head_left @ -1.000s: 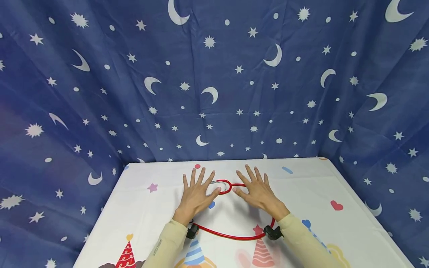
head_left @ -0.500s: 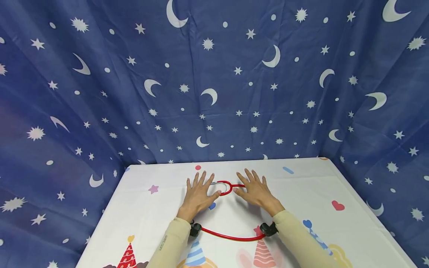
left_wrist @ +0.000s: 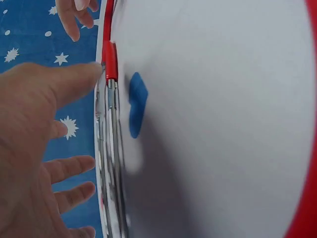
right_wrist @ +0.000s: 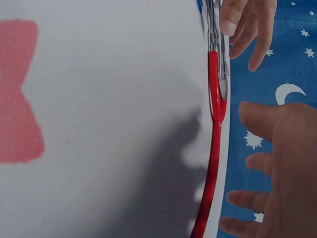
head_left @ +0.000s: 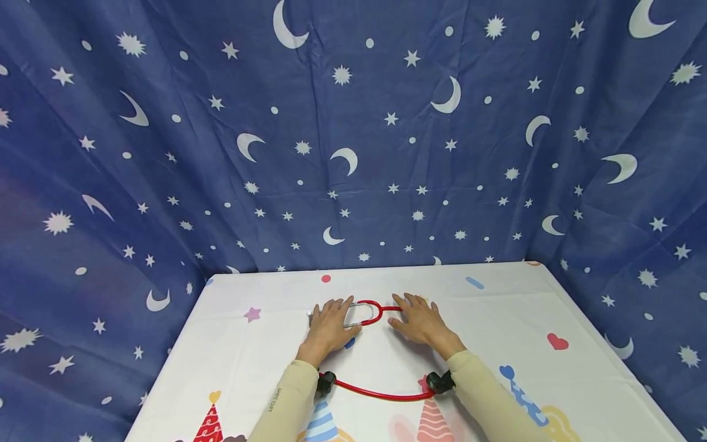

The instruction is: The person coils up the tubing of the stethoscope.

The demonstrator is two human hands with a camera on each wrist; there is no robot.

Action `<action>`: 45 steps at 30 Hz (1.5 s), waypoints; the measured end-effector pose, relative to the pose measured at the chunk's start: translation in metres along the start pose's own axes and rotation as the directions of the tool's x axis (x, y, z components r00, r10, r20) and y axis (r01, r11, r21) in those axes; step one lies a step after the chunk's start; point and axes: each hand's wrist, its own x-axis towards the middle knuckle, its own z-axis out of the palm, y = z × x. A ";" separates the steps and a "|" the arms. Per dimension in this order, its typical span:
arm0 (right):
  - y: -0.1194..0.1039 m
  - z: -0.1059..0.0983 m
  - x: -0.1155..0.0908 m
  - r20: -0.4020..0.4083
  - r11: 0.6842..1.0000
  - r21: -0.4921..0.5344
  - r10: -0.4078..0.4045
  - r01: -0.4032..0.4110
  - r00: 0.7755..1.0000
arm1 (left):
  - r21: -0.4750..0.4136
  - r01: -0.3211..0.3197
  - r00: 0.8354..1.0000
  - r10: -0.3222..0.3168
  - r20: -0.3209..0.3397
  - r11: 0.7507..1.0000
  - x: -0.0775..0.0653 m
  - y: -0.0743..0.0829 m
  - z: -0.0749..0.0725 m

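A red stethoscope lies on the table, its tubing looping toward the near side and its forked end at the centre. Over the metal ear tubes is my left hand, fingers spread and slightly bent, holding nothing. My right hand hovers palm down over the red tubing just right of the fork, its fingers apart and relaxed. In the right wrist view, a gap shows between that hand and the red tube. The chest piece is hidden from the head view.
The table wears a white cloth printed with party hats, hearts and stars. A dark blue curtain with moons and stars stands behind it and along both sides. Black wrist cameras sit under both wrists.
Both hands have sunk toward the stethoscope, and their fingers have gone from widely spread and straight to more bent. The left hand's fingertips have drawn nearer the ear tubes. The stethoscope stays put.
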 end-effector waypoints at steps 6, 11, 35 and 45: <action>-0.001 0.005 0.003 0.018 1.000 -0.009 0.003 -0.003 1.000 | -0.062 -0.010 1.000 0.010 0.002 0.998 0.001 -0.006 0.006; 0.000 0.007 0.005 0.008 1.000 -0.021 0.009 -0.009 1.000 | -0.063 -0.030 0.999 0.028 -0.026 0.998 0.002 -0.009 0.009; 0.012 0.011 0.011 -0.286 0.992 -0.014 -0.124 0.126 0.950 | -0.170 -0.028 0.997 0.014 -0.082 0.985 0.004 -0.013 0.015; 0.007 0.001 0.007 -0.341 0.987 0.085 -0.101 0.138 0.935 | -0.171 -0.048 0.996 0.034 -0.083 0.984 -0.001 -0.015 0.010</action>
